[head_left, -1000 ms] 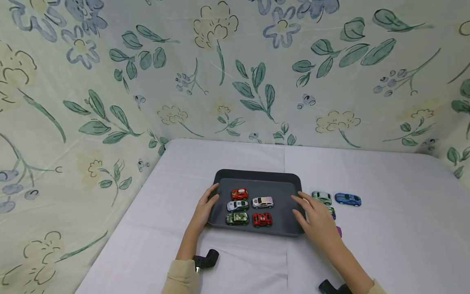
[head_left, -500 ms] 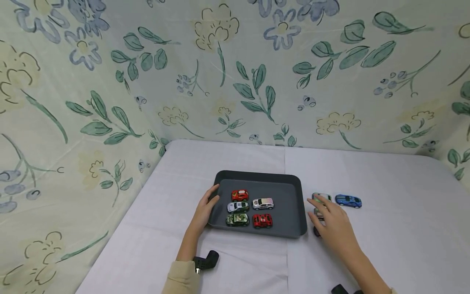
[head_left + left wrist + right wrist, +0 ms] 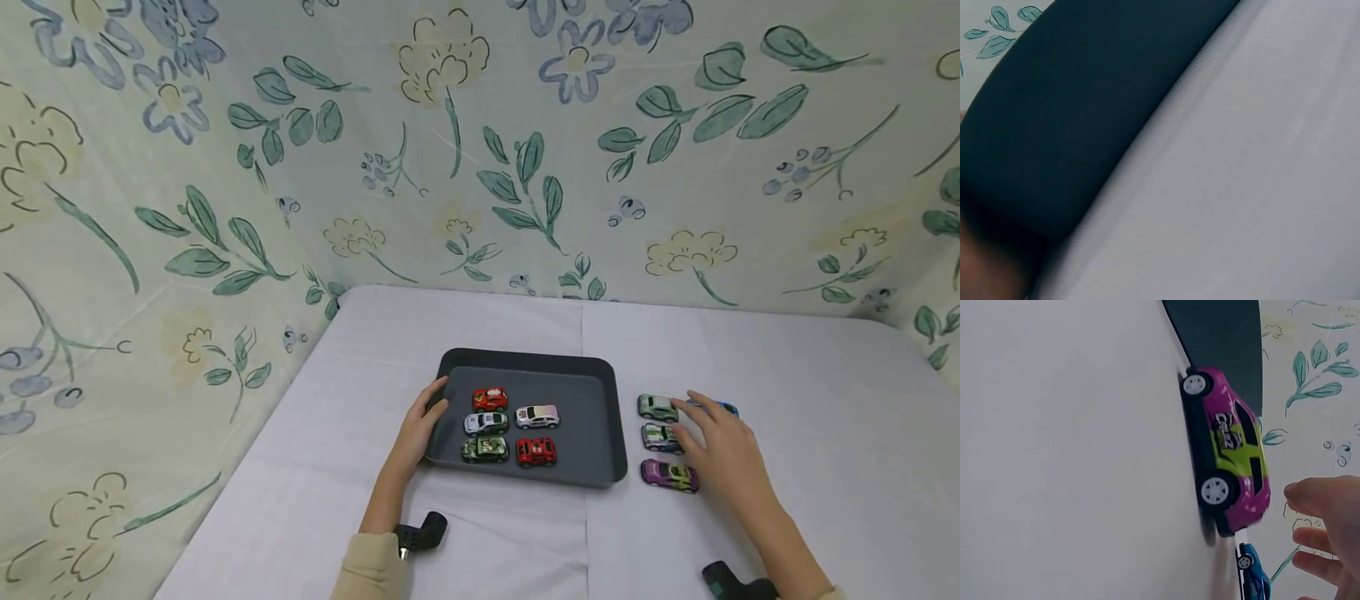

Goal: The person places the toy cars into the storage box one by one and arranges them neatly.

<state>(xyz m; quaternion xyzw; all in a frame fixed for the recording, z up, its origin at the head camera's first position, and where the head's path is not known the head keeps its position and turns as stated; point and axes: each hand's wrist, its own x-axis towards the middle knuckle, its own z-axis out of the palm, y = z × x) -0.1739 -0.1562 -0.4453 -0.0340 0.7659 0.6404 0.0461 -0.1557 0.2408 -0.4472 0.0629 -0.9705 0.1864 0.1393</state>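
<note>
My left hand [image 3: 411,433] holds the left side of a dark grey tray [image 3: 585,417], with two digits visible at the rim. Several small toy cars sit in the tray, among them a white car [image 3: 537,416] and a lower red car [image 3: 536,452]. Over the loose cars right of the tray hovers my right hand [image 3: 729,457], fingers spread and holding nothing. It is nearest the white-and-green car [image 3: 660,437] and the blue car [image 3: 1254,575], which it partly hides in the head view. A purple-and-yellow car [image 3: 1232,450] stands below its thumb side.
A pale green car [image 3: 657,407] stands at the back of the loose group. White cloth [image 3: 510,533] covers the table. A floral-patterned backdrop [image 3: 420,192] rises behind it. Black wrist devices [image 3: 423,531] sit at both wrists.
My right hand has left the tray's right rim and moved right over the loose cars, uncovering the purple-and-yellow one. The left hand and the tray have stayed where they were.
</note>
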